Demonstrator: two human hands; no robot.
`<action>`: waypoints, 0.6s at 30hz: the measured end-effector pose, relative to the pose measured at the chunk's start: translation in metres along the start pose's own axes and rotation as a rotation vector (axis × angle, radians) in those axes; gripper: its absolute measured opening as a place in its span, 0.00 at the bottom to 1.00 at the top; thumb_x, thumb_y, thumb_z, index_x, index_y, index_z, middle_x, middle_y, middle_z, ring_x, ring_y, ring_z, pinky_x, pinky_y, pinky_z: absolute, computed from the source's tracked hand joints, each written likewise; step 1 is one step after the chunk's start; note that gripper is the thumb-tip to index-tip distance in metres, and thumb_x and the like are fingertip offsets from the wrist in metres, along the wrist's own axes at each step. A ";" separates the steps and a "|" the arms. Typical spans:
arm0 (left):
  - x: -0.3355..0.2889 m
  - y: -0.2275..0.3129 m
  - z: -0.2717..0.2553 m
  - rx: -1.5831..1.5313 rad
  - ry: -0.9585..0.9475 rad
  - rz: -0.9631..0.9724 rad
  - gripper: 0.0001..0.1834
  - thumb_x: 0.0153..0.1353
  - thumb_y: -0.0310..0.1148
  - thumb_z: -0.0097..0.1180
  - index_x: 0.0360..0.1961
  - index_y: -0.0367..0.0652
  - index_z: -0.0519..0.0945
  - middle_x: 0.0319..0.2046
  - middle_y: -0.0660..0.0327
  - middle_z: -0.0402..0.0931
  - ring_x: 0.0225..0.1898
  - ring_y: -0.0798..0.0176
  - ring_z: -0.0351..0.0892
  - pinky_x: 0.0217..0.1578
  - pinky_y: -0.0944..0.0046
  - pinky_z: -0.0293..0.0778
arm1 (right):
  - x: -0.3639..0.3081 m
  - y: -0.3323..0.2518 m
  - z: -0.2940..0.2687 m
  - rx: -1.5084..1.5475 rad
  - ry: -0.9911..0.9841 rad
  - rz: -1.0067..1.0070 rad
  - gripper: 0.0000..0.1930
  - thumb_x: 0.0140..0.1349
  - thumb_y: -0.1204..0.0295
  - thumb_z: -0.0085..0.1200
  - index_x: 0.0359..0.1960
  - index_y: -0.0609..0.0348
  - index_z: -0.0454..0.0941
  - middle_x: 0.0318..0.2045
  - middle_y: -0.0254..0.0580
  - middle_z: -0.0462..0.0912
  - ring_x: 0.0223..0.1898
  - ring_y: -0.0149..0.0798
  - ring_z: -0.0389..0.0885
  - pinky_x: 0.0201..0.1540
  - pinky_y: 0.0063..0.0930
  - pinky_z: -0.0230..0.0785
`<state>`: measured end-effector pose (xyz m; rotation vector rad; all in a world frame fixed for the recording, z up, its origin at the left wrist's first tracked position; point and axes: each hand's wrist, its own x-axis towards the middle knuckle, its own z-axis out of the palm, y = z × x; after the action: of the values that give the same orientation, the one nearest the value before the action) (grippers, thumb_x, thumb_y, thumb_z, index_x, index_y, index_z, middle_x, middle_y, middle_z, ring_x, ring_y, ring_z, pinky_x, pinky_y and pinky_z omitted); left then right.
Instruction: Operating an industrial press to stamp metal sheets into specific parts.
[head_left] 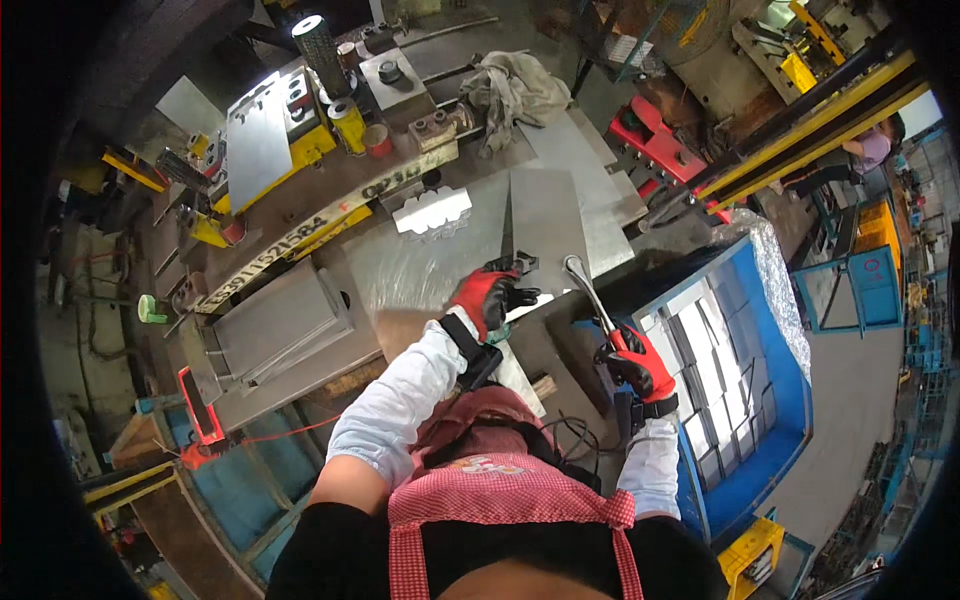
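The right hand, near the blue bin, wraps its fingers round a ring-ended tool by the edge of the grey sheet; across a gap hovers the left hand, grip unclear to me.

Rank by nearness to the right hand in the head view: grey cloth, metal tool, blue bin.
1. Metal tool: gripped in the right hand.
2. Blue bin: to the hand's right.
3. Grey cloth: well beyond, toward upper left.
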<state>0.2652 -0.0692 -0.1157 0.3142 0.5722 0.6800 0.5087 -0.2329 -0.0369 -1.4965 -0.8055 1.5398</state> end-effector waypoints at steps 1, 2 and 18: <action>0.005 -0.002 0.007 -0.035 -0.039 0.013 0.15 0.58 0.30 0.49 0.47 0.41 0.71 0.46 0.58 0.72 0.37 0.51 0.77 0.39 0.54 0.76 | 0.002 0.001 -0.003 -0.004 -0.004 -0.014 0.09 0.49 0.75 0.54 0.33 0.60 0.70 0.26 0.26 0.68 0.29 0.23 0.64 0.32 0.19 0.61; 0.010 -0.004 0.014 -0.036 -0.055 0.040 0.15 0.59 0.29 0.48 0.48 0.41 0.71 0.47 0.57 0.72 0.37 0.50 0.77 0.39 0.54 0.76 | 0.006 0.006 -0.007 -0.013 0.015 -0.054 0.09 0.50 0.72 0.54 0.33 0.59 0.70 0.23 0.28 0.69 0.23 0.23 0.65 0.25 0.19 0.59; 0.021 0.000 0.024 0.982 0.158 0.402 0.14 0.58 0.34 0.52 0.43 0.42 0.74 0.37 0.57 0.75 0.36 0.61 0.76 0.39 0.64 0.71 | 0.162 -0.014 -0.087 -0.878 0.075 -0.702 0.09 0.54 0.67 0.53 0.27 0.61 0.76 0.20 0.41 0.75 0.20 0.40 0.71 0.25 0.31 0.64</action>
<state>0.2926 -0.0572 -0.1044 1.3262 0.9879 0.7722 0.6040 -0.0919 -0.1074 -1.5522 -1.8663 0.5951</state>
